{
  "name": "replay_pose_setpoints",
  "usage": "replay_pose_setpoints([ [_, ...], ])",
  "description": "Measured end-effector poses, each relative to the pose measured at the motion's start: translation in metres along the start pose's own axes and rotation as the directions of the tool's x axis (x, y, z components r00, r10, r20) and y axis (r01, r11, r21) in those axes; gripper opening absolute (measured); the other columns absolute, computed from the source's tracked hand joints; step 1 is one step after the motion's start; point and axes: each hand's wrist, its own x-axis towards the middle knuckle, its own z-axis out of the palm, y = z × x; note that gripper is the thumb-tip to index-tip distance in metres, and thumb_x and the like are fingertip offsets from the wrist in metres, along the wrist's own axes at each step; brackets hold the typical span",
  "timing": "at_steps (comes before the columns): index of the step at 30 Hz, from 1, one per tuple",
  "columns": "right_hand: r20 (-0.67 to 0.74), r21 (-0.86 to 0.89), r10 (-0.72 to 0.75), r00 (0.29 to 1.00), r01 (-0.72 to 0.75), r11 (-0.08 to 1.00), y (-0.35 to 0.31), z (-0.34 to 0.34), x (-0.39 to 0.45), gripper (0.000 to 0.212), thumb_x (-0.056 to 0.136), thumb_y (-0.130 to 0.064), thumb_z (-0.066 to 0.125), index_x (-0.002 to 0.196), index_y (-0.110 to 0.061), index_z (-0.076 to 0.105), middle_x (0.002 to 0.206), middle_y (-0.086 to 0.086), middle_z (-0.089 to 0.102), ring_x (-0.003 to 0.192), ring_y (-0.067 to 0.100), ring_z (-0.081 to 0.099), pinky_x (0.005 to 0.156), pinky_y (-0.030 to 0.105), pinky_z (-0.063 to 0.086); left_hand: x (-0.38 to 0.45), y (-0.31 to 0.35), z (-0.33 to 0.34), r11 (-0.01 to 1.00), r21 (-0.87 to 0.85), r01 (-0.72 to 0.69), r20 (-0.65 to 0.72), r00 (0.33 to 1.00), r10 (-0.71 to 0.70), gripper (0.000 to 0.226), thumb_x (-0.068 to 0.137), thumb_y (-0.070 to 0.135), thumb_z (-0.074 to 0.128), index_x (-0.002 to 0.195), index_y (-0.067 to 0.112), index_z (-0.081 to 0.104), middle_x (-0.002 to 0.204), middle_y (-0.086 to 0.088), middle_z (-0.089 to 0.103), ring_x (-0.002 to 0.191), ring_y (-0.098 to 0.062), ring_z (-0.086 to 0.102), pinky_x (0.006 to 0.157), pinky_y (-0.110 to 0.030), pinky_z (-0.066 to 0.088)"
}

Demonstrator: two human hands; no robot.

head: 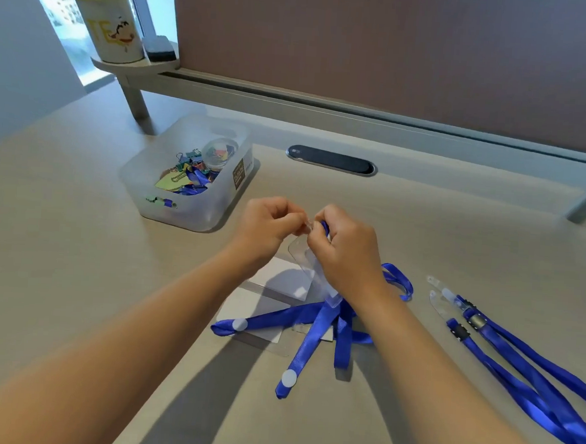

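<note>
My left hand [269, 225] and my right hand [343, 250] meet above the desk, fingers curled. Between them they pinch the clear plastic strap at the end of a blue lanyard [320, 321], at the top edge of a clear badge holder [301, 256]. The holder hangs tilted under my right hand, and the lanyard's ribbon falls from it onto the desk in loops. Two white snap buttons show on the ribbon. Other clear badge holders with white cards [255, 310] lie flat under the hands.
A translucent plastic box [186, 212] with binder clips and blue lanyards stands left of the hands. Two more blue lanyards [516, 366] with clear clip straps lie at the right. A dark cable grommet [331, 159] sits further back. A cup [107, 15] stands on a raised shelf.
</note>
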Motion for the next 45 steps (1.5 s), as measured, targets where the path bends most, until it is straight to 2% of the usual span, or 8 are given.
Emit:
replay_pose_setpoints([
  [6, 0.027, -0.146, -0.043, 0.999, 0.047, 0.988, -0.005, -0.005, -0.018, 0.019, 0.091, -0.011, 0.044, 0.088, 0.001, 0.059, 0.063, 0.007, 0.047, 0.052, 0.020, 0.038, 0.048, 0.019, 0.025, -0.019, -0.001, -0.014, 0.971, 0.159, -0.178, 0.160, 0.975, 0.153, 0.016, 0.085, 0.006, 0.054, 0.089, -0.004, 0.066, 0.064, 0.006, 0.058, 0.054, 0.007, 0.056, 0.061, -0.005, 0.047],
  [15, -0.023, -0.247, -0.106, 0.994, 0.097, 0.964, -0.042, 0.007, -0.053, 0.023, 0.094, -0.013, 0.041, 0.096, 0.003, 0.058, 0.084, 0.023, 0.064, 0.065, 0.024, 0.043, 0.051, 0.026, 0.029, -0.061, 0.004, -0.036, 0.918, 0.283, -0.279, 0.114, 0.960, 0.256, 0.015, 0.083, 0.006, 0.056, 0.087, -0.003, 0.067, 0.075, -0.008, 0.062, 0.063, -0.007, 0.054, 0.067, -0.015, 0.046],
  [19, -0.023, -0.227, -0.100, 0.995, 0.092, 0.970, -0.058, 0.016, -0.060, 0.023, 0.094, -0.013, 0.041, 0.094, 0.004, 0.057, 0.078, 0.020, 0.058, 0.066, 0.025, 0.045, 0.064, 0.039, 0.043, -0.075, -0.001, -0.047, 0.924, 0.264, -0.275, 0.058, 0.961, 0.270, 0.015, 0.084, 0.003, 0.053, 0.086, -0.005, 0.066, 0.065, 0.000, 0.058, 0.062, -0.005, 0.053, 0.061, -0.010, 0.045],
  [23, 0.004, -0.228, -0.081, 0.997, 0.080, 0.970, -0.063, 0.013, -0.061, 0.023, 0.092, -0.011, 0.042, 0.094, 0.004, 0.059, 0.075, 0.014, 0.054, 0.066, 0.022, 0.045, 0.061, 0.033, 0.036, -0.085, -0.002, -0.055, 0.936, 0.218, -0.275, 0.122, 0.960, 0.253, 0.017, 0.086, 0.006, 0.052, 0.091, -0.004, 0.065, 0.069, 0.000, 0.060, 0.065, -0.007, 0.056, 0.064, -0.011, 0.049],
  [26, 0.010, -0.156, -0.034, 0.999, 0.035, 0.987, -0.065, 0.006, -0.055, 0.024, 0.092, -0.012, 0.044, 0.093, 0.002, 0.063, 0.071, 0.008, 0.060, 0.056, 0.012, 0.041, 0.055, 0.023, 0.036, -0.087, -0.002, -0.051, 0.886, 0.321, -0.336, 0.161, 0.941, 0.299, 0.018, 0.085, 0.013, 0.055, 0.091, 0.000, 0.066, 0.081, -0.009, 0.064, 0.075, -0.018, 0.059, 0.074, -0.024, 0.049],
  [33, 0.162, 0.276, 0.180, 0.970, -0.219, 0.936, -0.059, -0.001, -0.052, 0.019, 0.091, -0.013, 0.050, 0.076, -0.009, 0.061, 0.051, -0.001, 0.040, 0.041, 0.003, 0.035, 0.041, 0.010, 0.030, -0.077, -0.010, -0.047, 0.820, 0.441, -0.366, 0.013, 0.916, 0.401, 0.021, 0.084, 0.018, 0.057, 0.093, 0.000, 0.059, 0.083, -0.009, 0.059, 0.074, -0.014, 0.051, 0.062, -0.010, 0.038],
  [38, 0.180, 0.305, 0.169, 0.969, -0.218, 0.927, -0.054, 0.004, -0.051, 0.022, 0.092, -0.013, 0.049, 0.092, 0.003, 0.065, 0.054, -0.001, 0.042, 0.047, 0.005, 0.035, 0.038, 0.005, 0.033, -0.074, -0.011, -0.048, 0.701, 0.570, -0.428, 0.070, 0.876, 0.478, 0.025, 0.085, 0.019, 0.054, 0.100, 0.002, 0.065, 0.099, -0.017, 0.069, 0.081, -0.017, 0.056, 0.065, -0.016, 0.039],
  [45, 0.056, 0.253, 0.125, 0.991, -0.135, 0.958, -0.057, 0.019, -0.048, 0.014, 0.088, -0.006, 0.052, 0.076, -0.005, 0.059, 0.052, -0.001, 0.041, 0.049, 0.009, 0.034, 0.050, 0.020, 0.031, -0.075, -0.016, -0.047, 0.567, 0.657, -0.496, 0.104, 0.805, 0.584, 0.021, 0.086, 0.011, 0.054, 0.095, -0.004, 0.066, 0.094, -0.022, 0.070, 0.083, -0.033, 0.064, 0.077, -0.035, 0.050],
])
